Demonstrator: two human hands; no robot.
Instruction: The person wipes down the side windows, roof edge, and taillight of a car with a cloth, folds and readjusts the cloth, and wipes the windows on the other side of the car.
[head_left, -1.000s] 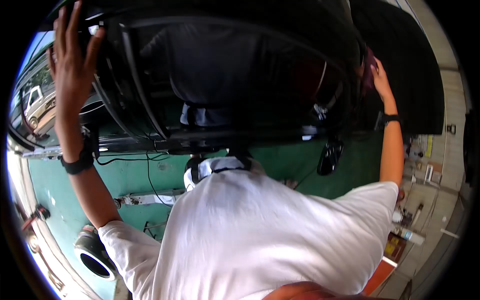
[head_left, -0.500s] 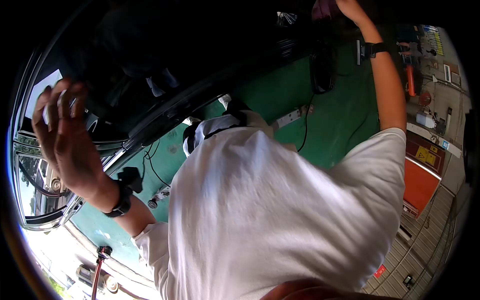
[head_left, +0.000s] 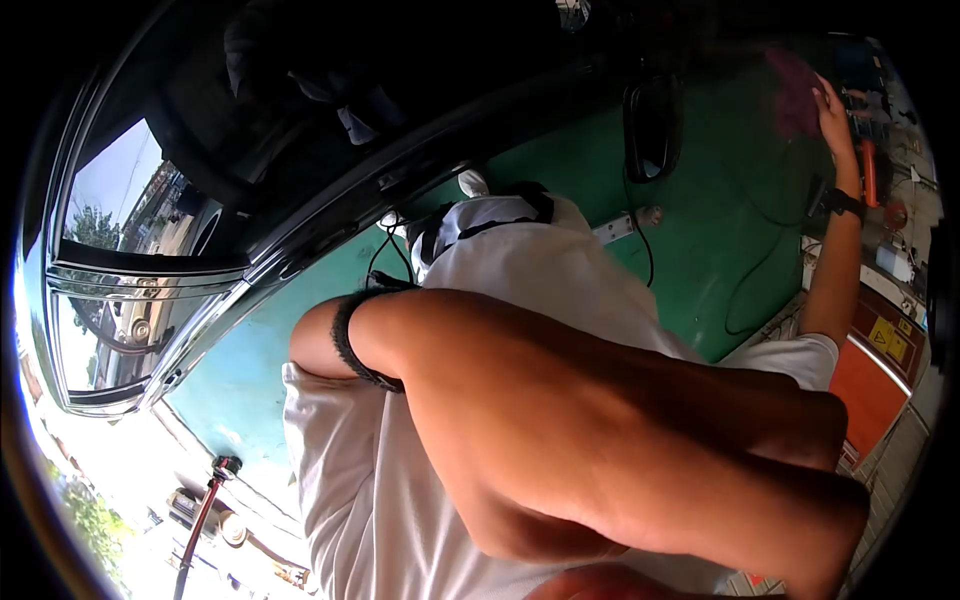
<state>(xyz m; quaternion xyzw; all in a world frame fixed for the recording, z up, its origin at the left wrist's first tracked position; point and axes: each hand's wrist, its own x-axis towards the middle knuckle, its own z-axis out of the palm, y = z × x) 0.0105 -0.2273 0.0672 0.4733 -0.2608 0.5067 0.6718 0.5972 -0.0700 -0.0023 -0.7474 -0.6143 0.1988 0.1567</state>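
Note:
My right hand [head_left: 833,120] is raised at the upper right with a purple cloth [head_left: 793,95] in its fingers. The cloth is blurred and hangs clear of the car, over the green floor. A dark device is strapped to that wrist. My left hand [head_left: 610,420] is very near the camera and fills the lower middle, back of the hand showing and fingers bent toward the right. Its fingertips are out of sight, so what they touch cannot be made out. Along the upper left runs a glossy black car [head_left: 330,190], its side mirror [head_left: 652,130] sticking out between my body and the cloth.
A white power strip [head_left: 620,226] and black cables lie on the green floor [head_left: 710,270] near my feet. An orange-red cabinet [head_left: 872,385] with a yellow warning label stands at the right. A red pole [head_left: 205,520] rises at the lower left, by a bright opening.
My right hand has swung away from the car to the right with the purple cloth. My left hand has come from beside the car to close in front of the camera.

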